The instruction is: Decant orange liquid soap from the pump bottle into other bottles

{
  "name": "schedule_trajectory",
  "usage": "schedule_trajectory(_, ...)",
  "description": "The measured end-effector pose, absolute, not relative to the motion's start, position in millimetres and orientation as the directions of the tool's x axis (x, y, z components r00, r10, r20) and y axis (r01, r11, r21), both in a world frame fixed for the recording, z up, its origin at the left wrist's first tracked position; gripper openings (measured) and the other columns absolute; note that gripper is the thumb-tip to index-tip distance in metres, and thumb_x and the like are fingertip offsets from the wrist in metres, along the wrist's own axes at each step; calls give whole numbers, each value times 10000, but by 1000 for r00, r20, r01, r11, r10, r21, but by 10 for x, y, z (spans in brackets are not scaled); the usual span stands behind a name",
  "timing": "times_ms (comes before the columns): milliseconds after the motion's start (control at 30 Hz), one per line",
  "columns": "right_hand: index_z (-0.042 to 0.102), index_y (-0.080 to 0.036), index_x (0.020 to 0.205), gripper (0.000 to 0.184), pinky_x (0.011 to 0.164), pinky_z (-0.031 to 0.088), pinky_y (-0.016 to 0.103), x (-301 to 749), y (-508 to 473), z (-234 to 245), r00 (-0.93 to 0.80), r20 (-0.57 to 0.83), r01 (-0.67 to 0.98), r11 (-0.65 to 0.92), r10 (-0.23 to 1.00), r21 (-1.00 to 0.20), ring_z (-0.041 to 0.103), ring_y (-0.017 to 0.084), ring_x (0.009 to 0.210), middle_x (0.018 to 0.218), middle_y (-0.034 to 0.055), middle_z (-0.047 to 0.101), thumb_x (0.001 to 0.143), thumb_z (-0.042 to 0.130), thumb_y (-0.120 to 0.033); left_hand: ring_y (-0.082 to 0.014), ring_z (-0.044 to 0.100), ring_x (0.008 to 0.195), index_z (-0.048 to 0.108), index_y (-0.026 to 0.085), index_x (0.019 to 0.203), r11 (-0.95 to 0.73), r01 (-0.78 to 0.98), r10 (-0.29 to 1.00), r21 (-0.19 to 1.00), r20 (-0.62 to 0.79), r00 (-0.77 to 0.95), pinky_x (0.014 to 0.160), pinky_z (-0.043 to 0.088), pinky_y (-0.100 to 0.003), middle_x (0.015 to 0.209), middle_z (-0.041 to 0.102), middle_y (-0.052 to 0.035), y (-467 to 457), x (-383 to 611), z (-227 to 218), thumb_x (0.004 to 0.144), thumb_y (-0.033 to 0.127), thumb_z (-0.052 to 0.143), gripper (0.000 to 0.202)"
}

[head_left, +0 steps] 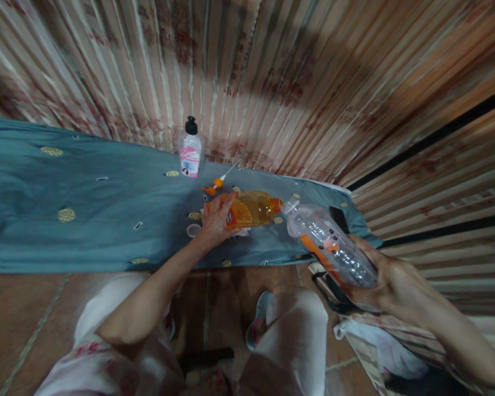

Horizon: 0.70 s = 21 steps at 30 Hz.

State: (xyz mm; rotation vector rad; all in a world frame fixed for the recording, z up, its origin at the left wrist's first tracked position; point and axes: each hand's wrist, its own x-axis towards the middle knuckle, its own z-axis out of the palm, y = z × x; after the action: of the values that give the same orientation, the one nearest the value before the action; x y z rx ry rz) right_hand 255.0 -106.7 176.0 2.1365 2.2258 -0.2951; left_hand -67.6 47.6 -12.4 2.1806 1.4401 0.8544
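Observation:
My left hand (218,219) is closed round the lower part of an orange dish soap bottle (253,209), which is tipped so its uncapped neck points right. In my right hand (381,280) is a clear plastic bottle (328,239) with an orange label, gripped near its base and tilted with its open mouth up and to the left. The two mouths are close together; whether they touch, I cannot tell. An orange pump top (216,186) with a pale tube lies behind my left hand. A clear ring-like piece (193,230) lies beside that hand.
A clear bottle with a black cap and pink label (191,149) stands at the back of the blue cloth-covered surface (119,187). A dark flat object (339,219) lies behind the clear bottle. A pleated curtain (231,71) hangs behind. Bags and cloth (379,341) are on the floor at right.

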Motion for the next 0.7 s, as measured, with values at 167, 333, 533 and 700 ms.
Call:
schedule_trajectory(167, 418, -250, 1483, 825, 635, 543, 277, 2558, -1075, 1758, -40, -165, 996, 26, 986, -86, 772, 262, 796, 882, -22, 782, 719, 673, -432, -393, 393, 1409, 254, 245, 1555, -411, 678, 912, 610, 283, 298, 1135, 286, -622, 1502, 438, -171, 470, -688, -129, 695, 344, 830, 1040)
schedule_trajectory(333, 419, -233, 1479, 826, 627, 540, 269, 2544, -1054, 1763, -26, -177, 996, 10, 984, -94, 773, 265, 813, 875, -18, 777, 721, 679, -431, -386, 384, 1417, 252, 244, 1555, -412, 668, 911, 620, 282, 301, 1140, 282, -612, 1512, 432, -172, 473, -688, -136, 702, 337, 832, 1036)
schedule_trajectory(533, 408, -217, 1481, 835, 629, 536, 283, 2552, -1060, 1763, -41, -182, 994, 22, 982, -104, 766, 263, 781, 875, -13, 773, 720, 668, -439, -384, 401, 1404, 264, 243, 1549, -406, 673, 914, 618, 291, 284, 1133, 287, -616, 1499, 444, -169, 474, -675, -140, 685, 329, 847, 1047)
schedule_trajectory(700, 414, -229, 1478, 841, 647, 544, 273, 2553, -1073, 1743, -40, -155, 994, 24, 987, -107, 770, 252, 798, 891, -26, 770, 707, 680, -433, -393, 409, 1397, 263, 261, 1556, -411, 677, 911, 611, 297, 285, 1124, 306, -618, 1494, 447, -159, 467, -677, -132, 690, 338, 843, 1045)
